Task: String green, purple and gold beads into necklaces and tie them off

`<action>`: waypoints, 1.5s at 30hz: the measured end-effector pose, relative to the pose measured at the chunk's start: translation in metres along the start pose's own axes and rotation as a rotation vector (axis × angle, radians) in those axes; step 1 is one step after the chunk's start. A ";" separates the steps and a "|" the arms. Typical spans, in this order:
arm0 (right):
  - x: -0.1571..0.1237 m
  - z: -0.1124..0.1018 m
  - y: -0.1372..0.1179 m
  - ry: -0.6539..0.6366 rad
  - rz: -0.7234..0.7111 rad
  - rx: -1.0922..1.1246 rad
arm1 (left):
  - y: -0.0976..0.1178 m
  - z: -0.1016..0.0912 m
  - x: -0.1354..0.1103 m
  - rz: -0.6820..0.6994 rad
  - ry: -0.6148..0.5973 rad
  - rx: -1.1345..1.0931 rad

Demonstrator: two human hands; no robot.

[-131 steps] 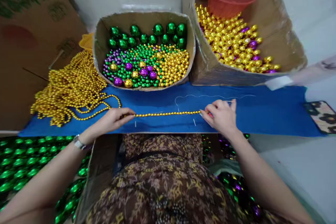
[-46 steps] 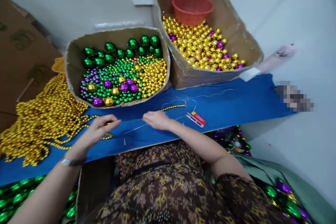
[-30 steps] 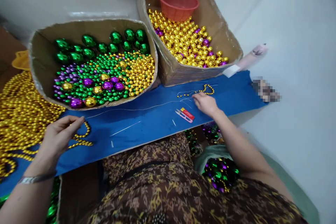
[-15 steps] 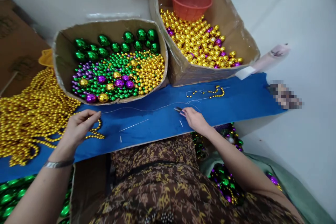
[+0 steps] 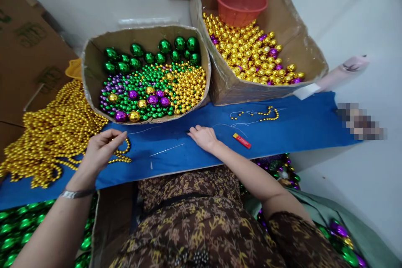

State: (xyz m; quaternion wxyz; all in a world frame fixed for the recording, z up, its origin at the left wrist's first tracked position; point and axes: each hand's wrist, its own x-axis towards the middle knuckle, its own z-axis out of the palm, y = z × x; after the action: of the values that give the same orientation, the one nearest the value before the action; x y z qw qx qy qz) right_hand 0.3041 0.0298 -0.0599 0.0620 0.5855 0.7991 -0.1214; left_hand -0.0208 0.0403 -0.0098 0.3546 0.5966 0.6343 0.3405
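My left hand (image 5: 102, 146) is closed in a pinch at the end of a thin pale thread (image 5: 141, 131) above the blue tabletop (image 5: 185, 159). My right hand (image 5: 202, 137) is closed around a small dark-tipped tool (image 5: 188, 132), mostly hidden by the fingers, close to the thread. A long thin needle (image 5: 166, 150) lies on the cloth between my hands. Just right of my right hand rests a red lighter (image 5: 242, 141) with a yellow top. Behind it is a short string of gold and dark beads (image 5: 270, 114) with loose thread.
A carton (image 5: 84, 79) holds green, purple and gold beads. Beside it, a larger carton (image 5: 226, 90) holds gold beads and a red plastic bowl (image 5: 241, 6). Gold bead strands (image 5: 59, 130) are heaped at left. A pink wrapped roll (image 5: 342, 71) sticks out at right.
My right hand has moved left along the thread with the dark-tipped tool. The red lighter now shows on the cloth. My left hand keeps its pinch, and the whole view has shifted slightly.
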 end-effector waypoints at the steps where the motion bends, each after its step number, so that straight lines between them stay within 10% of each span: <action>1: -0.001 -0.001 0.005 0.011 0.006 0.001 | -0.001 -0.001 0.000 0.060 0.039 0.054; 8: -0.031 -0.011 0.087 0.079 0.203 0.043 | -0.019 0.035 0.008 0.670 0.143 0.739; 14: -0.034 -0.004 0.113 0.012 0.312 -0.022 | -0.032 0.094 0.031 0.578 -0.067 0.984; 22: -0.047 -0.012 0.081 0.057 0.303 0.052 | -0.006 0.100 0.017 0.609 -0.008 0.595; 29: -0.090 -0.038 -0.007 0.373 -0.506 0.720 | 0.092 0.159 -0.009 0.400 -0.812 -0.327; 35: -0.134 -0.064 0.031 0.374 -0.355 1.070 | 0.112 0.198 -0.010 0.441 -1.243 -0.272; 41: -0.183 -0.058 0.107 -0.128 -0.265 0.780 | 0.105 0.197 -0.007 0.595 -0.984 -0.044; 45: -0.187 -0.042 0.114 -0.027 -0.123 0.616 | 0.114 0.206 -0.015 0.689 -0.853 0.088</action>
State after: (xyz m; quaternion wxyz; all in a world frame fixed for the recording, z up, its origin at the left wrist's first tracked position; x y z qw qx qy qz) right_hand 0.4714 -0.0991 0.0117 -0.1150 0.5256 0.7578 -0.3692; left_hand 0.2148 0.0334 -0.0182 0.4231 0.8690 0.2160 0.1381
